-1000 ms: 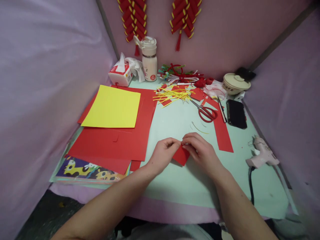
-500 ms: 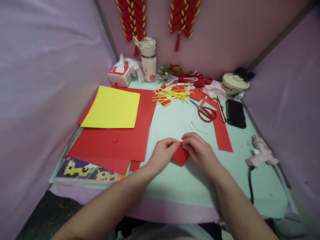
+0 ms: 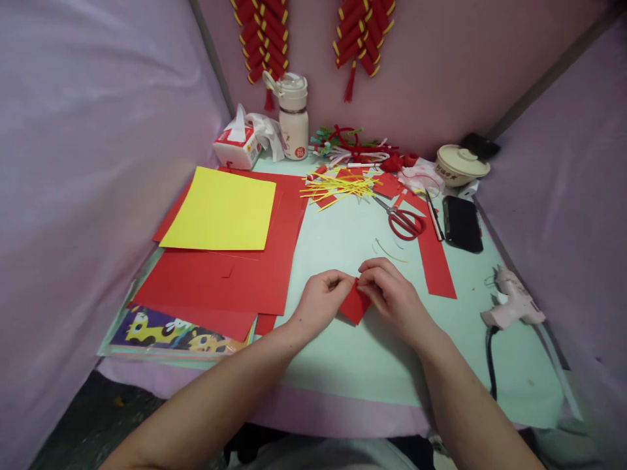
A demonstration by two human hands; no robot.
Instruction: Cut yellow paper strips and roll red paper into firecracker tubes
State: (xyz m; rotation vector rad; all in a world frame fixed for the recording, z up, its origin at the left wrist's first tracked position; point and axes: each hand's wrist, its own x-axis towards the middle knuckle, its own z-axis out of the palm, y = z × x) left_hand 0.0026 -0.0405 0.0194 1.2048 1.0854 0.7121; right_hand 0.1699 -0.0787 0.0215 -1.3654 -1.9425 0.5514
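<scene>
A small piece of red paper [image 3: 355, 305] is pinched between my two hands just above the pale green tabletop. My left hand [image 3: 321, 299] grips its upper left edge, with thumb and forefinger pressed together. On the other side, the fingers of my right hand [image 3: 392, 294] close on its upper right edge near the top corner. The fingertips partly hide that top edge. Beyond my hands lie a thin curved yellow strip [image 3: 392, 252] and red-handled scissors [image 3: 405, 223]. A long red paper strip [image 3: 437, 264] lies to the right of them.
Yellow paper [image 3: 220, 209] lies on large red sheets [image 3: 210, 281] at left. Yellow strips [image 3: 343, 186] are piled at the back. A bottle [image 3: 294, 124], tissue pack [image 3: 239, 149] and lidded bowl [image 3: 460, 163] stand behind. A phone [image 3: 462, 223] and corded glue gun [image 3: 514, 300] lie at right.
Almost nothing differs. The view has shifted very slightly, and both hands keep their pinch on the small red paper.
</scene>
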